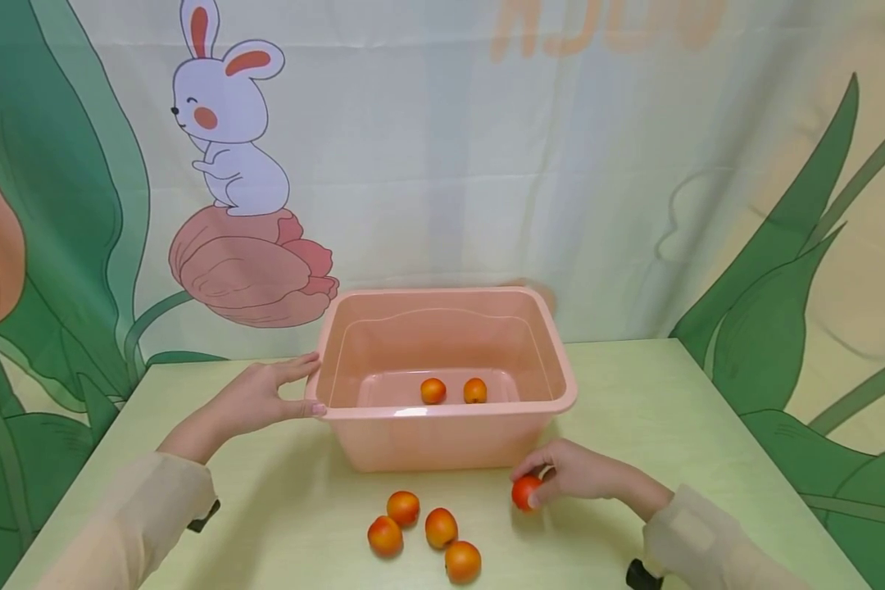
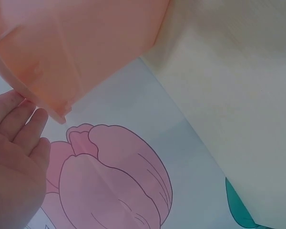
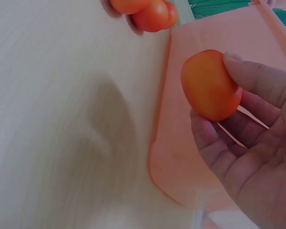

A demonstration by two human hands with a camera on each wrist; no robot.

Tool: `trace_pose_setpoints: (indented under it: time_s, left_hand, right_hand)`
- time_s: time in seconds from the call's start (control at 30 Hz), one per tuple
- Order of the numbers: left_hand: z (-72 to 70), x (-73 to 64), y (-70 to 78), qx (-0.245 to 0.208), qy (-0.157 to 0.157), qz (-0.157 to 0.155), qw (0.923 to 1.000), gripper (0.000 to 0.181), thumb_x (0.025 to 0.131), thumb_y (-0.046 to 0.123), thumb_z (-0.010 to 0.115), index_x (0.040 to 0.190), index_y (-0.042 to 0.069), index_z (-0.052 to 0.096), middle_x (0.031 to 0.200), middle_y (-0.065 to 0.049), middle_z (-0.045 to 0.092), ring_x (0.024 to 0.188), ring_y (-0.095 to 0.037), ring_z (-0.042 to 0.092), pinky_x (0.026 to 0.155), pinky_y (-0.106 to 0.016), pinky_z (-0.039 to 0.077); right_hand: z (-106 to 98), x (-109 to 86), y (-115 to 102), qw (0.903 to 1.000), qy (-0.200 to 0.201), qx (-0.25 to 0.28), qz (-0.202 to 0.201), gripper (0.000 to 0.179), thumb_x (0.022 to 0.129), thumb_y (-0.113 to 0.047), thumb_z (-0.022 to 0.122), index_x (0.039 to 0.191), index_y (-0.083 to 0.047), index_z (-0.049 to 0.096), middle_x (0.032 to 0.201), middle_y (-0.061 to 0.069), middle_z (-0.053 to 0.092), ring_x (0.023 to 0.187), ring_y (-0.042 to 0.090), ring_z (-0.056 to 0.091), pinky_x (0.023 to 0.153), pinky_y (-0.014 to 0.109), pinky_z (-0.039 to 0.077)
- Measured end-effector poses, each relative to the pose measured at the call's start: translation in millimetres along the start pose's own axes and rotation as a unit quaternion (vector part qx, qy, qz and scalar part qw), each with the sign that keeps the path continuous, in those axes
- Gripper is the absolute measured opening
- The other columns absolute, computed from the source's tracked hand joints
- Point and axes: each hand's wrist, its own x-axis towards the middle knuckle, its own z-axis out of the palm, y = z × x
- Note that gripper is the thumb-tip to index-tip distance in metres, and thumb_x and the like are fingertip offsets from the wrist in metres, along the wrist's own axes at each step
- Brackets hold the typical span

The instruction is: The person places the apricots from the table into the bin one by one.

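Note:
A pink plastic basin [image 1: 442, 438] stands on the table, with two orange-red fruits [image 1: 433, 391] on its floor. My left hand [image 1: 254, 401] touches the basin's left rim, its fingers and thumb stretched out along the edge. In the left wrist view, the fingertips of that hand [image 2: 19, 138] meet the outside of the rim. Just in front of the basin's right corner, my right hand [image 1: 578, 474] pinches a small red-orange fruit [image 3: 211, 86] between thumb and fingers. Several similar fruits [image 1: 441, 528] lie on the table in front of the basin, left of the right hand.
The light wooden table [image 1: 634, 393] reaches back to a printed curtain [image 1: 428, 164] with a rabbit, flowers and leaves. The basin stands close to that curtain, near the table's back edge.

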Motion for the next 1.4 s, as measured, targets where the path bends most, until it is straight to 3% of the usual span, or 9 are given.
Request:
trace_pose_setpoints:
  time_s: [0.3, 0.6, 1.13, 1.4]
  left_hand:
    - [1.3, 1.5, -2.6, -0.005, -0.001, -0.002, 1.0000, 0.089, 0.067, 0.062, 0.061, 0.134, 0.009, 0.037, 0.140, -0.009, 0.035, 0.128, -0.036, 0.031, 0.097, -0.057, 0.032]
    - [1.1, 1.5, -2.7, -0.007, 0.000, -0.002, 1.0000, 0.089, 0.067, 0.062, 0.062, 0.134, 0.009, 0.037, 0.140, -0.009, 0.035, 0.128, -0.036, 0.032, 0.097, -0.057, 0.033]
    - [1.0, 1.4, -1.5, -0.009, 0.004, -0.002, 1.0000, 0.087, 0.068, 0.060, 0.062, 0.134, 0.008, 0.038, 0.140, -0.010, 0.035, 0.127, -0.037, 0.032, 0.096, -0.058, 0.032]
    - [1.6, 1.1, -2.1, -0.011, 0.006, 0.000, 0.9999, 0.088, 0.067, 0.060, 0.062, 0.134, 0.008, 0.038, 0.140, -0.010, 0.035, 0.127, -0.037, 0.032, 0.096, -0.058, 0.032]
  right_hand:
    - [-7, 0.3, -17, 0.9999, 0.007, 0.001, -0.014, 0.036, 0.074, -0.021, 0.070, 0.105, -0.002, 0.063, 0.096, 0.006, 0.066, 0.083, 0.012, 0.056, 0.072, 0.019, 0.049]
    - [-13, 3.4, -32, 0.9981, -0.002, -0.004, -0.061, 0.033, 0.075, -0.019, 0.069, 0.103, -0.002, 0.064, 0.091, 0.009, 0.067, 0.073, 0.006, 0.054, 0.065, 0.018, 0.048]
    - [-16, 4.6, -60, 0.9983, -0.037, -0.016, -0.042, 0.032, 0.075, -0.020, 0.069, 0.104, -0.006, 0.064, 0.095, 0.004, 0.066, 0.077, 0.007, 0.057, 0.071, 0.020, 0.050]
    - [-25, 4.3, -86, 0.9962, -0.041, -0.043, -0.064, 0.035, 0.076, -0.020, 0.069, 0.106, -0.006, 0.063, 0.100, 0.005, 0.065, 0.082, 0.008, 0.057, 0.074, 0.020, 0.049]
